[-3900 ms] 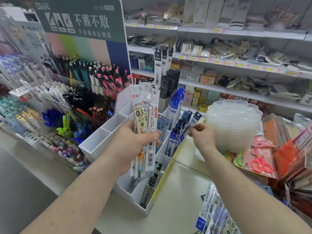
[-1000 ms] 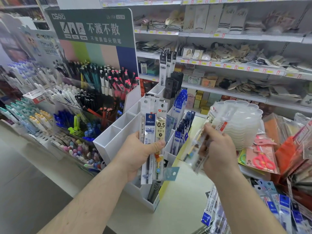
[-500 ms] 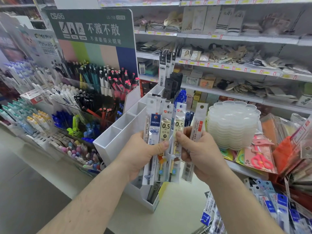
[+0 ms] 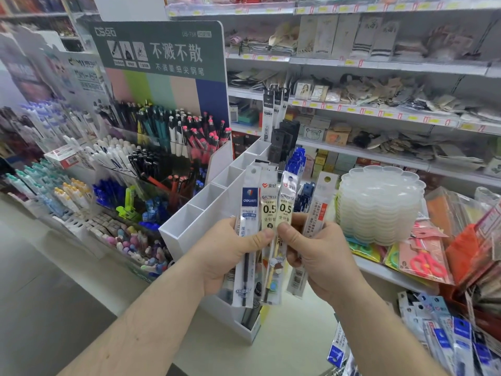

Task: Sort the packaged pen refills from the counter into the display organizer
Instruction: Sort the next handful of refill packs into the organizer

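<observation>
While the head view half a second ago showed the right hand (image 4: 320, 256) a little apart, it has now closed in until both thumbs nearly meet on the fanned refill packs (image 4: 267, 221). The left hand (image 4: 230, 253) grips the blue-labelled pack and a "0.5" pack; the right hand pinches the second "0.5" pack and holds a red-labelled pack (image 4: 311, 226) behind its fingers. I judge the two matching "0.5" packs are being paired before going into a slot, so sorting is mid-way. All these packs are held up in front of the white display organizer (image 4: 189, 226), none yet dropped in. More packs (image 4: 444, 340) lie on the desk (image 4: 298, 335) at lower right, cut off by the frame edge. The hands hide the organizer's near compartments, and the small print on the labels is unreadable.
</observation>
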`<state>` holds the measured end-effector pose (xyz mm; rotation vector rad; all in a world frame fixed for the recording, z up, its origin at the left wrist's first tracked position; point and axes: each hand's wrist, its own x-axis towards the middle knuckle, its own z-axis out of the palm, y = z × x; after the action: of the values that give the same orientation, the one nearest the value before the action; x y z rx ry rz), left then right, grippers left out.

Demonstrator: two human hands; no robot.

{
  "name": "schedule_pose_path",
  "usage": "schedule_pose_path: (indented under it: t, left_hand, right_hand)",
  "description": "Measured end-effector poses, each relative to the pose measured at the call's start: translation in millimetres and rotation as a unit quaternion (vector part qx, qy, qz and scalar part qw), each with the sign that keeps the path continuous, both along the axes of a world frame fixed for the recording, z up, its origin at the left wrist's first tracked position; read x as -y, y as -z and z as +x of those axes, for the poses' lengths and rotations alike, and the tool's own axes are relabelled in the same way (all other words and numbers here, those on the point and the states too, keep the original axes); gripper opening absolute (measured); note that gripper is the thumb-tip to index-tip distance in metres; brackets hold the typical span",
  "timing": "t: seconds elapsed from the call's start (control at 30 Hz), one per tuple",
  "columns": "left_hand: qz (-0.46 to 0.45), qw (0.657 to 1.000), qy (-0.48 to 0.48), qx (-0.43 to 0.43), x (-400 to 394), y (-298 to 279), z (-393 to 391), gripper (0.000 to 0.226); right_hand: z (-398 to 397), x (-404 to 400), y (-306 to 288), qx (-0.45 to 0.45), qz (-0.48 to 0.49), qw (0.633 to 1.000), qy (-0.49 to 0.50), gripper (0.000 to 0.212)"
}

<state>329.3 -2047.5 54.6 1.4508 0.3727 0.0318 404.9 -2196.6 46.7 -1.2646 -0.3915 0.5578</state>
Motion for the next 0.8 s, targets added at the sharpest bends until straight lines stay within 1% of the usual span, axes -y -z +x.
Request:
schedule_pose_path:
  t: [0.07, 0.1, 0.17, 0.27, 0.33, 0.37, 0.43, 0.47, 0.53, 0.63, 0.7, 0.8]
  left_hand:
    - [0.027, 0.999, -0.019, -0.009, -1.2, -0.2, -0.1, 0.033]
    - [0.042, 0.999, -0.025, -0.014, -2.4, 0.2, 0.0, 0.030]
    - [0.069, 0.997, -0.027, -0.020, -3.5, 0.3, -0.1, 0.026]
    - [0.090, 0.995, -0.024, -0.017, -2.7, -1.2, 0.3, 0.023]
    - [0.079, 0.996, -0.025, -0.011, -2.5, -4.1, 1.0, 0.026]
    - [0.073, 0.997, -0.022, -0.010, -3.0, -5.6, 0.9, 0.031]
    - [0.066, 0.998, -0.016, -0.008, -3.9, -9.6, 0.5, 0.039]
    - [0.065, 0.998, -0.017, -0.002, -4.5, -12.2, -0.1, 0.039]
    - [0.064, 0.997, -0.044, 0.016, -7.6, -19.2, -2.3, 0.029]
    - [0.045, 0.992, -0.110, 0.053, -16.3, -31.6, -7.6, 0.012]
    - [0.042, 0.989, -0.125, 0.070, -20.3, -37.5, -10.7, 0.012]
    - [0.059, 0.987, -0.128, 0.073, -21.1, -40.0, -12.1, 0.015]
  right_hand:
    - [-1.0, 0.2, -1.7, 0.007, 0.007, 1.000, -0.002, 0.019]
    - [-0.8, 0.2, -2.5, 0.004, 0.009, 1.000, 0.002, 0.022]
    - [0.4, -0.9, -3.1, -0.004, 0.002, 1.000, 0.002, 0.019]
    - [2.9, -5.0, -1.4, -0.009, -0.039, 0.999, -0.008, 0.008]
    - [3.7, -6.6, -1.8, -0.003, -0.063, 0.998, -0.016, 0.004]
    - [3.6, -7.3, -2.3, 0.001, -0.067, 0.998, -0.021, 0.005]
    - [3.3, -8.0, -3.8, 0.006, -0.061, 0.998, -0.025, 0.009]
    - [3.9, -7.8, -4.9, 0.007, -0.051, 0.998, -0.021, 0.013]
    - [8.9, -5.4, -7.8, -0.008, -0.023, 1.000, 0.006, 0.019]
    - [24.9, 5.7, -14.6, -0.069, 0.019, 0.994, 0.087, 0.014]
    - [33.6, 12.7, -16.5, -0.087, 0.036, 0.987, 0.128, 0.012]
    - [40.5, 15.3, -13.3, -0.103, 0.057, 0.979, 0.167, 0.014]
